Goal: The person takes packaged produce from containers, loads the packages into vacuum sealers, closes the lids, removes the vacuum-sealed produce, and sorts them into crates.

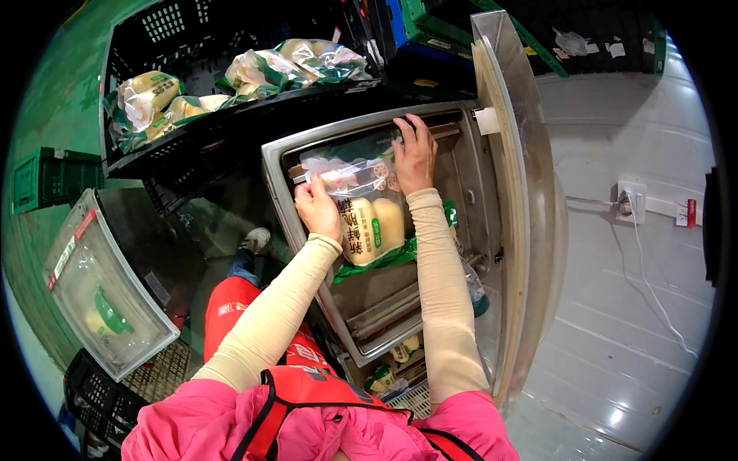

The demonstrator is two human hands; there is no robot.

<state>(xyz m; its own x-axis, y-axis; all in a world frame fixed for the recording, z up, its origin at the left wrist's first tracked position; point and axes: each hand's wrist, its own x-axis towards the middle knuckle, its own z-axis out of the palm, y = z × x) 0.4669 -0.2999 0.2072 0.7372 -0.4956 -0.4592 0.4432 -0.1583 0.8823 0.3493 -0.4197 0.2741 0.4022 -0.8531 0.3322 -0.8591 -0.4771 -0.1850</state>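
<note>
A clear plastic bag of lotus root (377, 223) with a green bottom edge lies in the metal chamber of a vacuum sealer (384, 332). Pale peeled pieces fill its lower part, while the flat mouth end reaches toward the far rim. My left hand (319, 209) pinches the bag's left edge near the mouth. At the opposite corner, my right hand (416, 157) has its fingers curled over the bag's edge, with the thumb against the film. The undersides of both hands are hidden.
The raised sealer lid (516, 207) stands along the right. Beyond the chamber, a black crate (223, 104) holds several filled bags. Left are a second sealer with a clear lid (108, 284) and a green crate (58, 180). A white cable (642, 261) hangs at the right wall.
</note>
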